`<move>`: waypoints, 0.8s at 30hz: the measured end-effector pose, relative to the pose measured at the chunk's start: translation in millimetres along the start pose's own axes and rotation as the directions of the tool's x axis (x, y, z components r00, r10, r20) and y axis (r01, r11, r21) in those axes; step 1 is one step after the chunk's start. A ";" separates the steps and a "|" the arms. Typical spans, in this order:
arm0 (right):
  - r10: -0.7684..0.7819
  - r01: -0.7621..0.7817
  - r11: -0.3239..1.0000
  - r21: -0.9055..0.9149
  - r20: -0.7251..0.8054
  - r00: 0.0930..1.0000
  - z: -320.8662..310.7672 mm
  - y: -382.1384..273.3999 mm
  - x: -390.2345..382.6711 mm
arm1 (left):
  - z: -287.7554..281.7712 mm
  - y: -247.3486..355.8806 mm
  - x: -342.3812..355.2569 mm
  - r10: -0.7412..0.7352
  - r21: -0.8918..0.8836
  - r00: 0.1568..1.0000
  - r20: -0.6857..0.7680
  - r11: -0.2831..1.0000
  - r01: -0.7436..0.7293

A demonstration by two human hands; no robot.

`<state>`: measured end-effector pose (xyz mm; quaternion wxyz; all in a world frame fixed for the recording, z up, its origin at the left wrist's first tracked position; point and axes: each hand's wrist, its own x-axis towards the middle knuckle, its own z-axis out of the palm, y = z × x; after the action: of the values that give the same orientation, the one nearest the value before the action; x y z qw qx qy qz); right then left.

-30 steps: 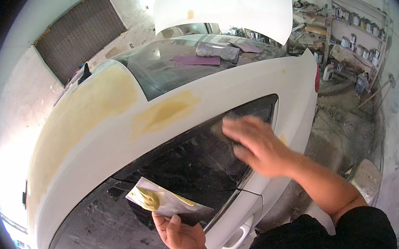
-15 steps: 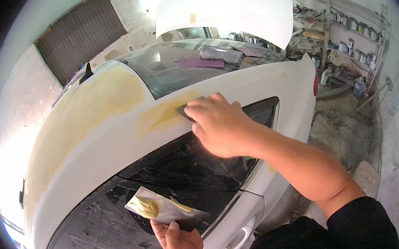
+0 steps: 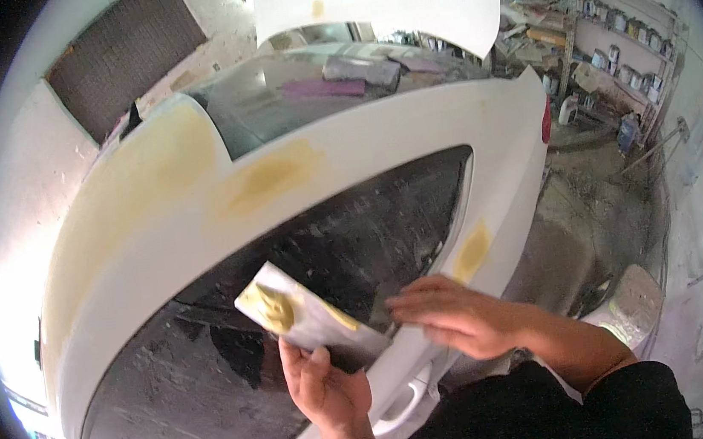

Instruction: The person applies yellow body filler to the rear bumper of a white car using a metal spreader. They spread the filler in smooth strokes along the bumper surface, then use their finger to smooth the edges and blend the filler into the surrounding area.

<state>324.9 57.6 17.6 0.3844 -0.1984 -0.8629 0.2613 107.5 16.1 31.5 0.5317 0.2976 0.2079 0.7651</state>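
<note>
Head view, left hand (image 3: 331, 390) pinching paste-smeared board (image 3: 316, 319), right hand (image 3: 463, 317) at board's three o'clock, loosely outstretched, hold unclear.

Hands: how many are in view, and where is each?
2: the left hand, holding the white board with yellow paste on it, and the right hand, to the right of that board. No others show.
</note>
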 end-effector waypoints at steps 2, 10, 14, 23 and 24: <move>0.113 -0.114 0.993 -0.012 -0.059 0.992 -12.4 12.8 -39.0 | 8.0 -9.1 -3.2 -0.086 0.044 0.996 -0.005 0.995 0.086; 0.590 -0.012 0.190 0.982 -0.105 0.800 -73.4 41.4 -178.9 | 69.2 -117.3 -37.7 -0.522 -0.061 0.833 0.185 0.840 0.540; 0.601 -0.239 0.159 0.958 0.098 0.793 -102.6 59.5 -236.1 | 125.2 -189.0 -64.1 -0.724 0.008 0.668 0.170 0.679 0.734; 0.816 -0.055 0.371 0.927 -0.298 0.496 -219.3 77.9 -362.0 | 231.6 -291.6 -112.1 -0.573 0.215 0.780 0.250 0.819 0.532; 0.793 -0.072 0.455 0.887 -0.367 0.487 -223.3 67.5 -372.7 | 237.9 -298.4 -109.6 -0.498 0.258 0.812 0.304 0.864 0.433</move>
<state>739.0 -25.3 -105.0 0.6548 -0.3399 -0.3126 0.5983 502.5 17.6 -8.4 0.7036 0.4187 0.2404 0.5214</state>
